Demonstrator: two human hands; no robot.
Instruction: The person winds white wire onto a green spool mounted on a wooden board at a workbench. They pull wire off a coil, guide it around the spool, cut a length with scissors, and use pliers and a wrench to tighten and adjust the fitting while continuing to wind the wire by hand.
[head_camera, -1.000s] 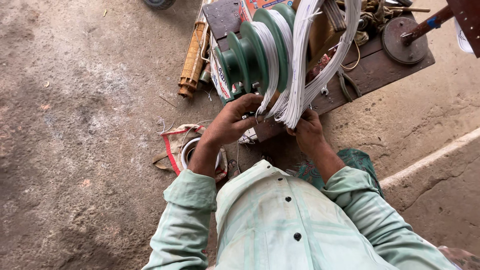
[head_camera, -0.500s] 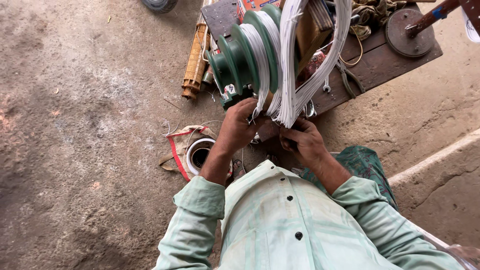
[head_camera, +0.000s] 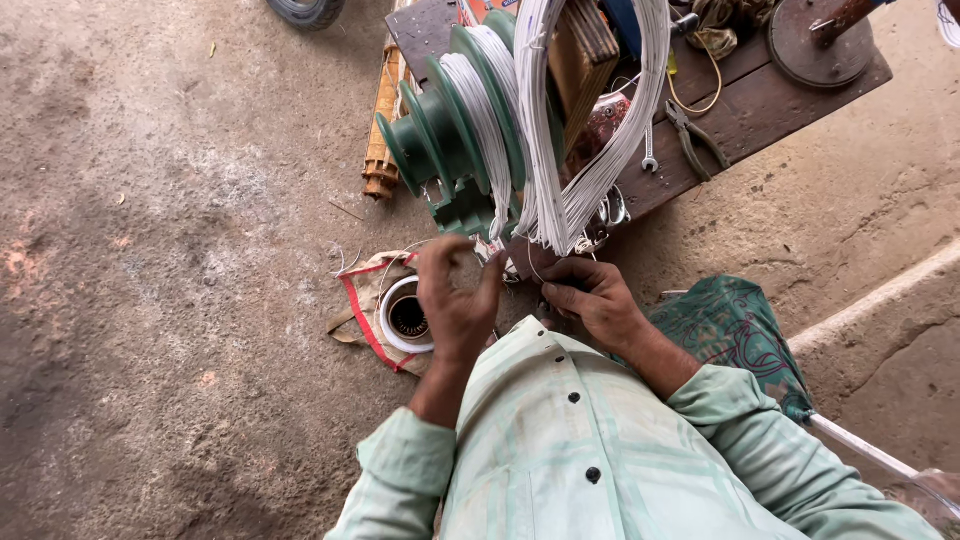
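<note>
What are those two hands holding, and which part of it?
Both the left hand and right hand pinch thin white wire at the bottom of the hanging loops, below the green stepped former. The exact strands are too fine to tell.

Beside the green stepped former (head_camera: 450, 140), white wire coils (head_camera: 560, 150) are showing plain and bright. Below the former, a white ring (head_camera: 405, 315) is lying on red-edged tan cloth (head_camera: 365, 300). The bench (head_camera: 760, 100) behind it is looking dark brown; the shirt (head_camera: 600, 450) is showing pale green with black buttons.

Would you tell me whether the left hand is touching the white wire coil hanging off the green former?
Touching: the head view shows the left hand with fingertips on the lower end of the white wire coil.
</note>
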